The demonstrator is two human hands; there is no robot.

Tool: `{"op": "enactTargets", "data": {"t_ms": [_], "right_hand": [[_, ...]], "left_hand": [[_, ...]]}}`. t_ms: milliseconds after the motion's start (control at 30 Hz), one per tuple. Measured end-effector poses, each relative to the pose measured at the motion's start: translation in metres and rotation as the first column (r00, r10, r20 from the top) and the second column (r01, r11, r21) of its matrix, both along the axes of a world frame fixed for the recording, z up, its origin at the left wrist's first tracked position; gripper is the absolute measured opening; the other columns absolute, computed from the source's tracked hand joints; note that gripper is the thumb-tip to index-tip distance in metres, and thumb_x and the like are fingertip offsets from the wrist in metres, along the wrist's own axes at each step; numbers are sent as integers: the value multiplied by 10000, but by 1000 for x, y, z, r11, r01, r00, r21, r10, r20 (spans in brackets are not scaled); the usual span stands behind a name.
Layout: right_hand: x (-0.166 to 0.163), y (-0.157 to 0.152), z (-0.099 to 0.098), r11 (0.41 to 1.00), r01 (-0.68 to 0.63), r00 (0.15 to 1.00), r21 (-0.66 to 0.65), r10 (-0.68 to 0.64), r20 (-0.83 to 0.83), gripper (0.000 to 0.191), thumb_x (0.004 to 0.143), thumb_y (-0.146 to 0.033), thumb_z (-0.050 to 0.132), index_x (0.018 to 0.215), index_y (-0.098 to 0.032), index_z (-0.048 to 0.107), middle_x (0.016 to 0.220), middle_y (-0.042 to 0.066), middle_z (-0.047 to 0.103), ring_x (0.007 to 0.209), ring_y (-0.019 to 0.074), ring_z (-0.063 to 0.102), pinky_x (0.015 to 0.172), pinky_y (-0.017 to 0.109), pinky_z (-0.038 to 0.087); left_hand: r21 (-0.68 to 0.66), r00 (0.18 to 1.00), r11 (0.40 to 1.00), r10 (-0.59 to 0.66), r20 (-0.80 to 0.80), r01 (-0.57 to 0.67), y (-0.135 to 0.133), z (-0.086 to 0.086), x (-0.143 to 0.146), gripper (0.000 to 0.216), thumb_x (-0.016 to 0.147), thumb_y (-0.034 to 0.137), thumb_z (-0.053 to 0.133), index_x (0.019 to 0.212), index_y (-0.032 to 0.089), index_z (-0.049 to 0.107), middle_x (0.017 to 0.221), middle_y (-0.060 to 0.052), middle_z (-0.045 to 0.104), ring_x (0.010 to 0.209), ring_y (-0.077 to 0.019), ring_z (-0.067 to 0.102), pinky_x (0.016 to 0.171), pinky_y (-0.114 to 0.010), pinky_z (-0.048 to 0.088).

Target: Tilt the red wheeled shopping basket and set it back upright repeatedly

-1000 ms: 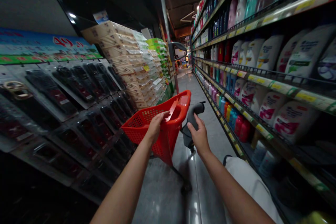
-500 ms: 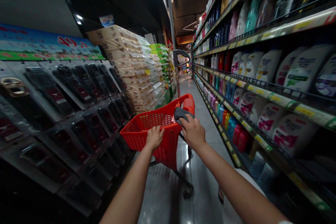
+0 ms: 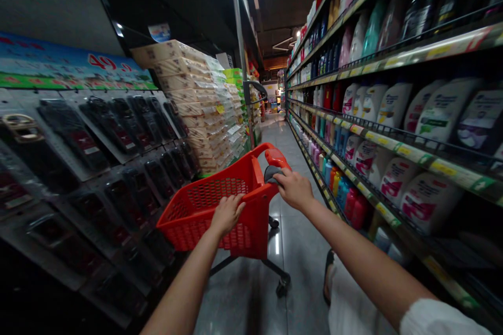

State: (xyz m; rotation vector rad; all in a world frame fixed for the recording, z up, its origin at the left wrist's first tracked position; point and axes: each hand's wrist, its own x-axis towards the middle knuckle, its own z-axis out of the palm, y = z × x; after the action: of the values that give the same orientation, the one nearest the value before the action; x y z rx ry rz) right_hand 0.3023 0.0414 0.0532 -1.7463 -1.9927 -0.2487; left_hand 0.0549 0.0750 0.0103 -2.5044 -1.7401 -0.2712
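A red plastic shopping cart [image 3: 251, 230] stands in front of me, turned partly sideways, its basket bare where I can see inside. My left hand [image 3: 227, 213] is on the near side rim, fingers curled over the edge. At the handle end, my right hand [image 3: 294, 187] grips a dark grey cloth [image 3: 272, 172] and presses it against the cart's top corner. Part of the cloth is hidden under the fingers. The raised red handle [image 3: 276, 157] rises just beyond that hand.
On the right run shelves of shampoo bottles [image 3: 440, 115]. Stacked cartons [image 3: 188, 99] line the left, behind hanging packs of belts [image 3: 70, 131]. A metal pole [image 3: 240, 36] stands past the cart. Tiled floor [image 3: 275, 131] stretches down the aisle.
The cart has swung more sideways and its basket end has shifted left. My left hand has moved slightly left and down with the rim; my right hand, with the cloth, has gone slightly right.
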Motion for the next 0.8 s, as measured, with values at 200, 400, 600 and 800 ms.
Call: {"op": "enactTargets", "data": {"t_ms": [200, 400, 600, 800], "right_hand": [[-2, 26, 10, 981, 192, 981, -31, -193, -22, 327, 919, -298, 415, 1118, -271, 673, 1208, 80, 588, 946, 231, 602, 767, 341, 454], [-24, 39, -3, 998, 60, 996, -25, -58, 68, 325, 926, -287, 406, 1083, -221, 684, 1136, 110, 601, 975, 253, 576, 760, 342, 460], [-27, 53, -7, 984, 163, 986, -74, -164, -11, 323, 920, -355, 440, 1134, -236, 650, 1198, 106, 560, 1025, 270, 537, 775, 370, 478], [-59, 52, -22, 974, 214, 975, -69, -217, -39, 369, 794, -334, 605, 1132, -192, 642, 1239, 142, 511, 1097, 294, 465, 775, 351, 484]], "left_hand": [[-103, 973, 968, 220, -76, -227, -10, -17, -68, 413, 980, 377, 278, 1192, 200, 584, 1184, -116, 663, 1119, -263, 582, 1032, -456, 327], [-28, 967, 971, 233, -100, -237, -33, -31, -60, 396, 982, 369, 252, 1074, 176, 585, 1116, -124, 668, 1027, -256, 619, 923, -385, 399], [-129, 985, 977, 167, -44, -171, -62, -22, -19, 461, 986, 419, 269, 1155, 98, 554, 1168, -199, 647, 1086, -288, 625, 890, -364, 439], [-240, 997, 969, 67, 47, -54, -75, -19, 8, 466, 974, 455, 307, 1139, 133, 601, 1142, -182, 682, 1063, -291, 648, 898, -406, 472]]}}
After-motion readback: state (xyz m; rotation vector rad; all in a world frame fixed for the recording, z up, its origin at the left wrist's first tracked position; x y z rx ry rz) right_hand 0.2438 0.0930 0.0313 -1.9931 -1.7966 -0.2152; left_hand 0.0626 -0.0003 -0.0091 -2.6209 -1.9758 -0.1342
